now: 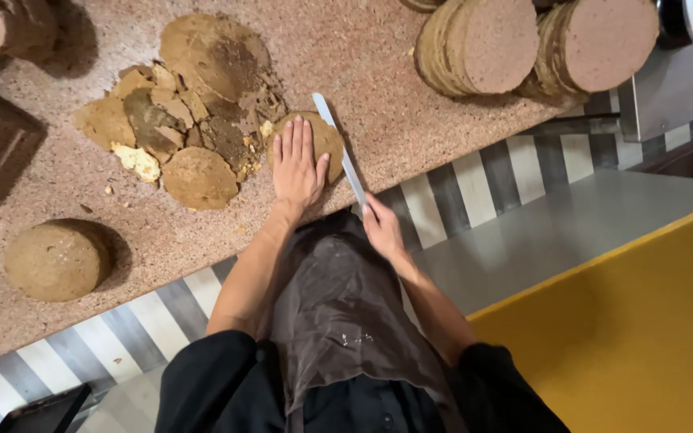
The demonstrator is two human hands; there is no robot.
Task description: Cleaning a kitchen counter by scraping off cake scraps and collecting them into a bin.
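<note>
My left hand (pixel 297 164) lies flat, fingers together, on top of a round brown cake disc (pixel 327 138) on the speckled stone counter (pixel 346 56). My right hand (pixel 382 228) grips the handle of a long thin knife (pixel 337 144), whose blade runs along the right side of the disc. Left of the disc lies a heap of broken brown cake pieces and thin round slices (pixel 190 112).
Stacks of round cake discs (pixel 483 44) lean at the counter's far right, with another stack (pixel 603 44) beside them. A thick round cake (pixel 58 258) sits at the left front. The counter front is striped grey and white. A yellow surface (pixel 643 321) lies lower right.
</note>
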